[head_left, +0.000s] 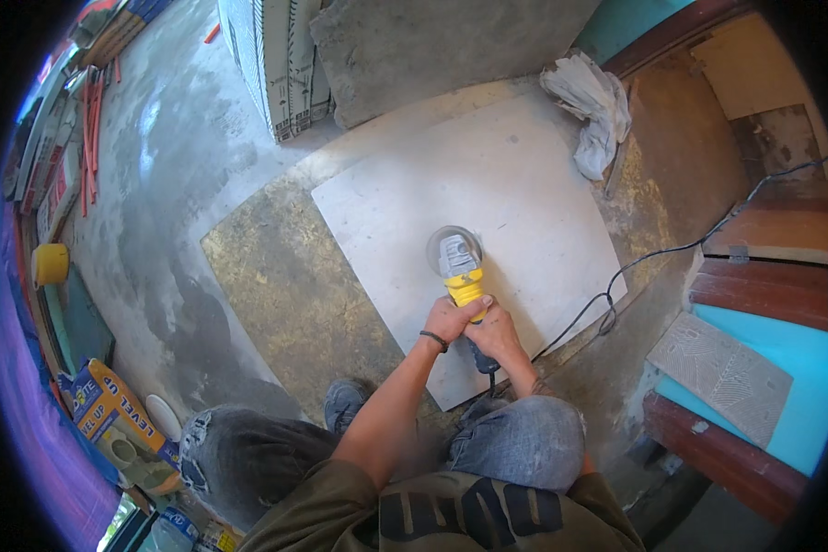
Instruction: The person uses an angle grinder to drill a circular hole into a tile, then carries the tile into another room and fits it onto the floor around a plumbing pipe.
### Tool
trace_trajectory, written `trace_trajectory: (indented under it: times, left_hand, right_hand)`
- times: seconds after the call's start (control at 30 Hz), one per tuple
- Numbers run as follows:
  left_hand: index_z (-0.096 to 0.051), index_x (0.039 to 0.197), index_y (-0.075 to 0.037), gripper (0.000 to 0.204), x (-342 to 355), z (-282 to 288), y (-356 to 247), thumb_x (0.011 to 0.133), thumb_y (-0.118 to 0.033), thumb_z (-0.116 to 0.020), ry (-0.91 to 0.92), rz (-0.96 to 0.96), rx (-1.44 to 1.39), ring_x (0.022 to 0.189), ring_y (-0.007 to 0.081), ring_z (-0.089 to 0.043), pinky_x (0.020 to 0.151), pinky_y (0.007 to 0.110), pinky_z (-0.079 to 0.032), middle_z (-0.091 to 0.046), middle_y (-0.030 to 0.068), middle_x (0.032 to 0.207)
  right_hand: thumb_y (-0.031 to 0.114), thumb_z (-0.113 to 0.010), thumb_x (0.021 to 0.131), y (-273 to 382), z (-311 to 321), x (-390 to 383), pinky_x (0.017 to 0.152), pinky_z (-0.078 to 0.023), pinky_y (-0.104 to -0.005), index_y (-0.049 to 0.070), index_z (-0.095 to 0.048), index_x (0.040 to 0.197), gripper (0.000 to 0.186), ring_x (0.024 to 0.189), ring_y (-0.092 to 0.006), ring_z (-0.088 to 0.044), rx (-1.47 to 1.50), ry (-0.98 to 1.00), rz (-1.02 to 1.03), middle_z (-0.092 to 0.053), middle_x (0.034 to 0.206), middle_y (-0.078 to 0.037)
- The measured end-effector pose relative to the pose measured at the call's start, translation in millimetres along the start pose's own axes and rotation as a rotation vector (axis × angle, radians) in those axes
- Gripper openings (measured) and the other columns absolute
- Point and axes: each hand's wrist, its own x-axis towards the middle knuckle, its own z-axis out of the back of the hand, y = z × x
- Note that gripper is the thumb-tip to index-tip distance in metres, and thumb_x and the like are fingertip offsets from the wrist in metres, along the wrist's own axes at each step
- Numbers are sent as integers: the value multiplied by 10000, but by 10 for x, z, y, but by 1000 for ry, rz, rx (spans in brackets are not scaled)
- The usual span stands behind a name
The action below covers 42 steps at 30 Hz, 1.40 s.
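One yellow-and-grey angle grinder [460, 267], long axis running forward, is extending over a white panel [524, 179], left hand [449, 319] and right hand [498, 333] gripping its body with wrapped fingers, the left sitting nearer the disc [434, 250] ahead.

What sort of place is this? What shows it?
Probably a room under construction or renovation: a power grinder is held over a large pale slab, a ridge-patterned tile lies at the right, and a sack sits at lower left.
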Motion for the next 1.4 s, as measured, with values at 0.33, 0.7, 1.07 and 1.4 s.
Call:
trace_trajectory:
  times: [0.33, 0.7, 1.07, 1.4]
  left_hand:
    - [-727, 1036, 42, 531, -57, -15, -75, 846, -448, -805, 7, -2, -16, 822, 129, -662, 716, 294, -534, -728, 75, 940]
    - [-728, 1031, 41, 516, -29, -37, -38, 846, -434, -802, 7, 17, -30, 802, 121, -656, 705, 288, -529, -726, 66, 922]
    - [-720, 1063, 46, 568, -99, -80, -229, 815, -457, -807, -48, 69, 208, 876, 162, -693, 778, 316, -547, -742, 108, 990]
    - [-728, 1040, 44, 547, -16, -103, -43, 832, -456, -798, -72, -13, 106, 847, 150, -686, 751, 313, -542, -744, 103, 944]
  right_hand:
    - [439, -785, 745, -22, -9, 1, 870, -542, -486, -26, -583, 1181, 668, 1017, -438, -672, -18, -8, 7, -697, 1057, -273]
    - [431, -785, 733, 52, 68, -14, 867, -544, -487, -16, -586, 1192, 671, 1012, -437, -674, -62, 2, -28, -696, 1063, -274]
    - [352, -784, 749, -319, -165, 12, 867, -539, -471, -29, -596, 1156, 589, 1023, -438, -671, 164, -116, 118, -689, 1060, -282]
    - [371, -791, 741, -215, -59, 38, 876, -537, -462, -29, -614, 1164, 609, 1037, -430, -670, 152, -69, 110, -692, 1081, -269]
